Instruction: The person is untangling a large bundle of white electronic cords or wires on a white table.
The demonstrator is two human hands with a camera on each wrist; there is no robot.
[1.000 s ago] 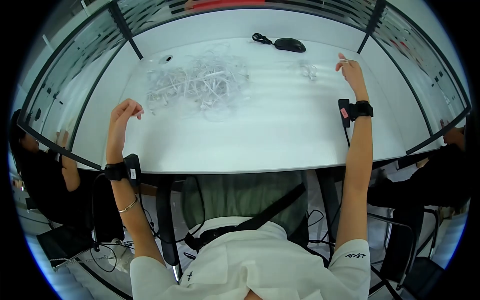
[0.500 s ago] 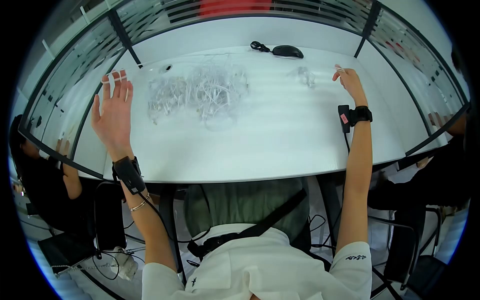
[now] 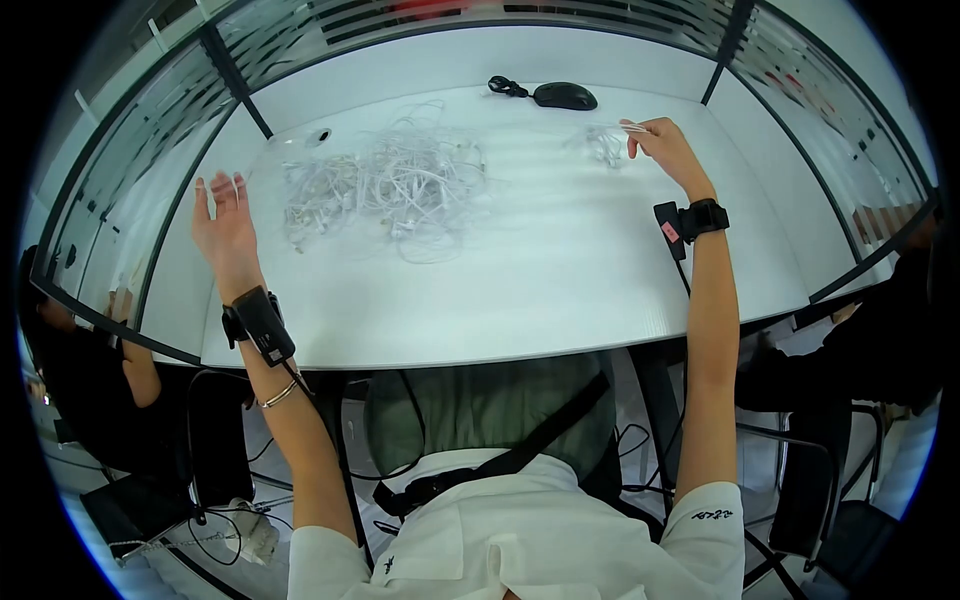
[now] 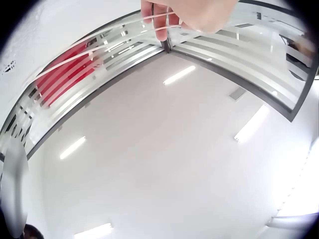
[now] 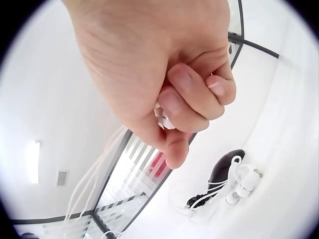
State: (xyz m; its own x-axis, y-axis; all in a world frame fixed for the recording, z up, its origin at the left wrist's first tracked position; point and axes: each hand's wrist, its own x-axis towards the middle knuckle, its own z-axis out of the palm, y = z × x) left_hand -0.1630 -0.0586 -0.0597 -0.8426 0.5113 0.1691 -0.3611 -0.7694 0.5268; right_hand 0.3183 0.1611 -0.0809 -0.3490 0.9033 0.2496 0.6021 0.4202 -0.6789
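Observation:
My left hand is raised at the left of the desk, palm up, fingers spread apart and slightly bent. Two thin strands of white cord pass across its fingers in the left wrist view. My right hand, at the back right, grips a white cord with curled fingers; a small white end piece shows between them. Below it lies a small bunch of white cord with rounded white ends, resembling earphones. A large tangle of white cords spreads over the desk's left half.
A black mouse with its cable bundled lies at the back of the white desk. Dark-framed glass partitions enclose the back and sides. A round grommet sits at the back left. Other people sit on both sides.
My left hand went from curled fingers to a raised, spread hand with cord across it, then lowered slightly. My right hand moved left over the small bunch of cord.

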